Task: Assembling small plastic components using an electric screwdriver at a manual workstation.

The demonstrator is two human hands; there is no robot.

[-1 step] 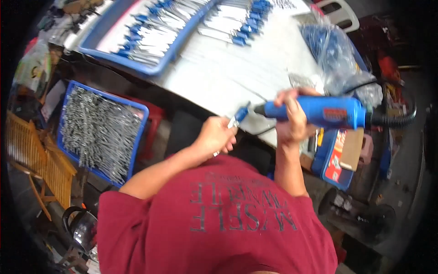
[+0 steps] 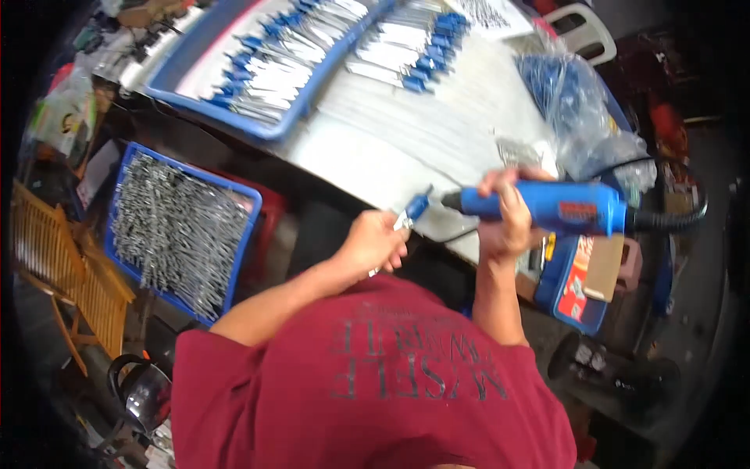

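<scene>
My left hand (image 2: 372, 242) is closed around a slim metal piece with a blue end (image 2: 417, 207); the blue end points up and right from the fingers, and most of the shank is hidden in the grip. My right hand (image 2: 508, 213) wraps around a blue corded power tool (image 2: 578, 205), shaped like an electric screwdriver, held nearly level. Its dark nose faces left, a short way from the blue end. A narrow gap seems to separate them, though blur hides whether a thin bit bridges it. Both are over the white table's (image 2: 344, 176) near edge.
A blue tray (image 2: 269, 129) and the table behind it hold rows of similar blue-ended pieces (image 2: 418, 74). At left, a blue crate (image 2: 254, 205) is full of loose metal parts (image 2: 176, 223). Clear plastic bags (image 2: 574, 109) lie at right, above a blue bin (image 2: 582, 322). A black cable (image 2: 672, 220) trails rightward.
The whole scene sits slightly lower in the picture. Both hands keep their grips, and the tool and the metal piece stay about the same distance apart.
</scene>
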